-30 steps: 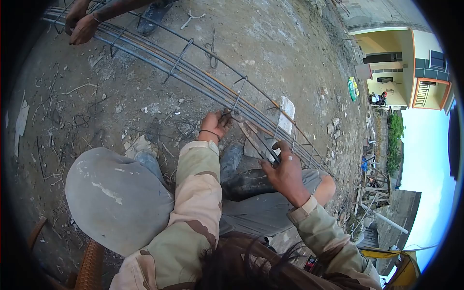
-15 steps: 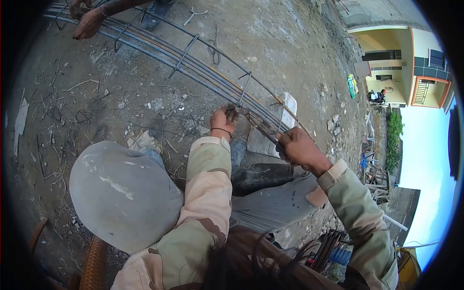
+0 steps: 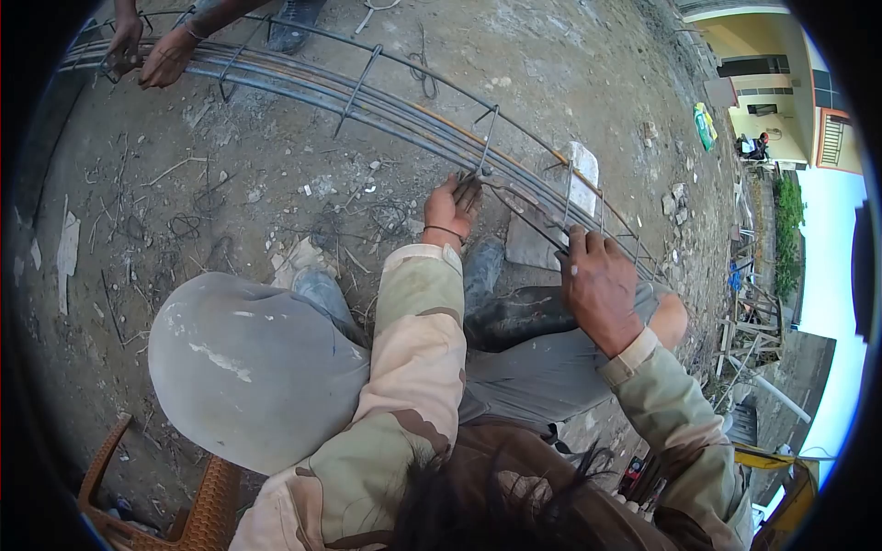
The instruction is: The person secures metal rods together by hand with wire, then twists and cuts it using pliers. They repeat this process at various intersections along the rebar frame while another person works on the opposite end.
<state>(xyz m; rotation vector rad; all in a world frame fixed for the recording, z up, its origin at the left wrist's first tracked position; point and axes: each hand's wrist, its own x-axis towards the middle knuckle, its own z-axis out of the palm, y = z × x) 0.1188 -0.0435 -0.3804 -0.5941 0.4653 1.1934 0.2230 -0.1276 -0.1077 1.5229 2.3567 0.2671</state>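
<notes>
My right hand (image 3: pixel 602 285) is closed around the handles of a pair of pincers (image 3: pixel 525 209), whose jaws meet the rebar cage (image 3: pixel 418 138) at a stirrup. Beside those jaws, just under the lower bars, my left hand (image 3: pixel 450 209) has its fingers stretched out towards the joint, palm turned up. Any tie wire there is too small to make out. The cage is made of several long bars with square stirrups (image 3: pixel 358 90) and curves across the view from upper left to the right.
Another person's hands (image 3: pixel 165 57) touch the cage at upper left. A pale block (image 3: pixel 581 179) and a slab (image 3: pixel 535 241) lie under it. Wire scraps (image 3: pixel 184 225) and stones litter the dirt. A brown woven-pattern plastic chair (image 3: pixel 209 510) stands at lower left.
The pincers' handles have swung with my right hand, which now shows its back higher up. My left fingers have straightened from a curl. The whole view has shifted a little.
</notes>
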